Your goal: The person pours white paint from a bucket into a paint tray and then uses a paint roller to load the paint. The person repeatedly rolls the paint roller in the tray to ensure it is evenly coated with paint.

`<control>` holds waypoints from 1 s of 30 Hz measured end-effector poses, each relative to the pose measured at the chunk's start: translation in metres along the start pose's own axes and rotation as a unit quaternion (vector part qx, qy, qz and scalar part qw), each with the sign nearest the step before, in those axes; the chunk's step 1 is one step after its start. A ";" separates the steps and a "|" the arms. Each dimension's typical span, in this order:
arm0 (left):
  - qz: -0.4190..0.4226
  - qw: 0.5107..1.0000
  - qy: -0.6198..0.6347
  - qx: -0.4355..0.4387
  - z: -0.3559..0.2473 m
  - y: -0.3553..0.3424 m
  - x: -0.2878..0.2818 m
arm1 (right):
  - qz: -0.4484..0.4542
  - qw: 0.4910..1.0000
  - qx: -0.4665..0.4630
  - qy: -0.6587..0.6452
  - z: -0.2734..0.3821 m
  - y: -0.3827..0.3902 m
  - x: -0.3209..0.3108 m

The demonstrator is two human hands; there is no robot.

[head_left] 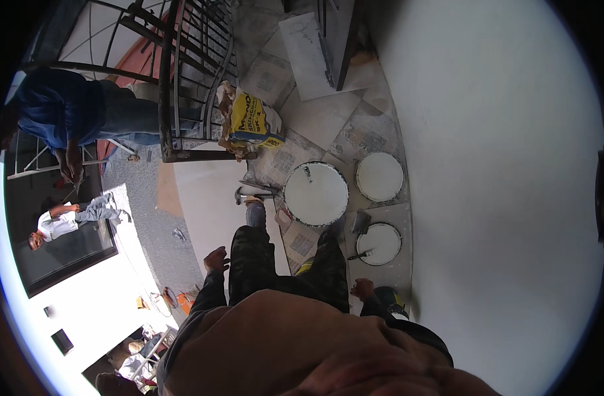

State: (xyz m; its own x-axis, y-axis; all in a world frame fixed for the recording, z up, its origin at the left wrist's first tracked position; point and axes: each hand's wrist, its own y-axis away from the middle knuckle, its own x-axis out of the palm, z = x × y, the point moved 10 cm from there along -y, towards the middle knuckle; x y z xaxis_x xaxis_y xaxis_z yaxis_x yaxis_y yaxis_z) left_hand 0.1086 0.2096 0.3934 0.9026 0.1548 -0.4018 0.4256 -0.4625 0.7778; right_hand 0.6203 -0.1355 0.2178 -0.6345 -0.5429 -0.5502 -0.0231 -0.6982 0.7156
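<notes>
My left hand (217, 260) hangs empty beside my left leg, fingers loosely bent and apart. My right hand (362, 289) hangs by my right leg, fingers curved, with nothing visible in it. A large round container of white material (315, 193) is just beyond my feet. Two smaller ones stand at right, one higher up (379, 175), the other (381, 247) nearest my right hand, with a brush (360, 255) at its rim. A grey tool (360, 222) lies between them. A hammer (244, 195) lies by my left foot, and a yellow sack (249, 122) leans by the railing.
A metal railing (167, 99) runs upper left, where a person in blue (58, 109) holds something small. Another person in a white shirt (58, 224) is farther off at left. A white wall (500, 185) bounds my right. A pale board (196, 218) lies left of my legs.
</notes>
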 end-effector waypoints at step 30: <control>0.215 0.794 -0.447 0.352 -0.352 -0.009 0.376 | -0.095 0.921 0.291 -0.241 0.178 0.052 -0.462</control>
State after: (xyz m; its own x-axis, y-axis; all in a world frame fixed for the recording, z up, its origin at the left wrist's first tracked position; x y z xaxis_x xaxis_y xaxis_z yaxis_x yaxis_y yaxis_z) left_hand 0.4671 0.5789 0.4059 0.4134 -0.6853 -0.5995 -0.3344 -0.7267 0.6001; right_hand 0.7746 0.1619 0.5861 -0.8429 -0.0683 -0.5337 -0.4896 -0.3141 0.8134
